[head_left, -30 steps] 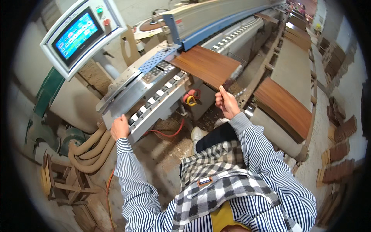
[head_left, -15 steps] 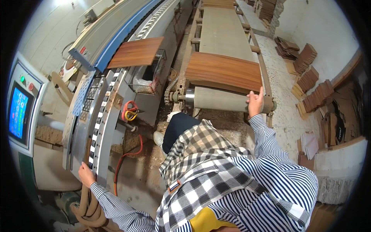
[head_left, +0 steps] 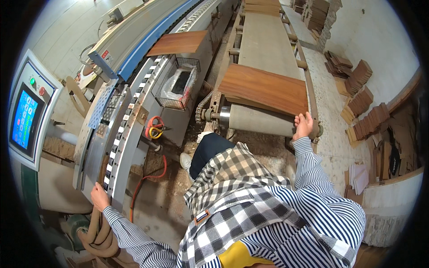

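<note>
My right hand (head_left: 304, 125) is closed at the near right corner of a reddish-brown wood-grain board (head_left: 268, 87). That board is the top one of a stack at the near end of a belt conveyor (head_left: 263, 121), and it lies skewed over the boards beneath. At the lower left, my left hand (head_left: 100, 197) has its fingers curled at the near end of the long machine's bed (head_left: 94, 172); part of the fingers is hidden. A second wood-grain board (head_left: 178, 43) sits partway under the machine's blue-edged beam (head_left: 147, 42).
A control panel with a lit screen (head_left: 24, 118) stands at the left. A wire basket (head_left: 178, 85) and red-and-yellow-handled scissors (head_left: 154, 128) are on the machine's side. A red hose (head_left: 154, 176) hangs below. Board stacks (head_left: 359, 74) line the right wall.
My right hand's raised finger has curled down onto the board's corner, and the top board has turned askew. The board in the machine has travelled farther away. My left hand stays put.
</note>
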Demonstrator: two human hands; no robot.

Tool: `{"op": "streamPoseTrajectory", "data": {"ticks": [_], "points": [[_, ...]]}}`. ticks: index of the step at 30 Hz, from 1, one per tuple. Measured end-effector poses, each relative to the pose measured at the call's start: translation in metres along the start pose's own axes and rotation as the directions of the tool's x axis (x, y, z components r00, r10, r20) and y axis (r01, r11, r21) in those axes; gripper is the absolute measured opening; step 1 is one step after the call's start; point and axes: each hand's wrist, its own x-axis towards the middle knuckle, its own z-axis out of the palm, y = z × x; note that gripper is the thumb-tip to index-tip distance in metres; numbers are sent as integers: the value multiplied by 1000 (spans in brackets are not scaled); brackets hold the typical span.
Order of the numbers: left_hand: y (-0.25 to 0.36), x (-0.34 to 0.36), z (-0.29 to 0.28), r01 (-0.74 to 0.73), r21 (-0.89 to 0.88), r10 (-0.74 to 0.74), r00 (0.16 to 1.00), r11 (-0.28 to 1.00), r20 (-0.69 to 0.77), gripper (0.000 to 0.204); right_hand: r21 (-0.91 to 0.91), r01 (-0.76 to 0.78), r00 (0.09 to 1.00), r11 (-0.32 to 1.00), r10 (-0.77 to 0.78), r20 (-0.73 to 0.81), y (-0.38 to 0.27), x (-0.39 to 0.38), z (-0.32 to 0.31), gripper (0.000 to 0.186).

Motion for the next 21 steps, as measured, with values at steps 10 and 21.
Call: {"op": "streamPoseTrajectory", "data": {"ticks": [10,21], "points": [[0,-2,0,-14,-37,11,997,999,-73,44,25,-407,875,913,382,297,-18,-36,-19,32],[11,-8,-6,66,-53,-69,996,996,-52,43,-113,-609,488,785,484,727,2,-65,14,31]]}}
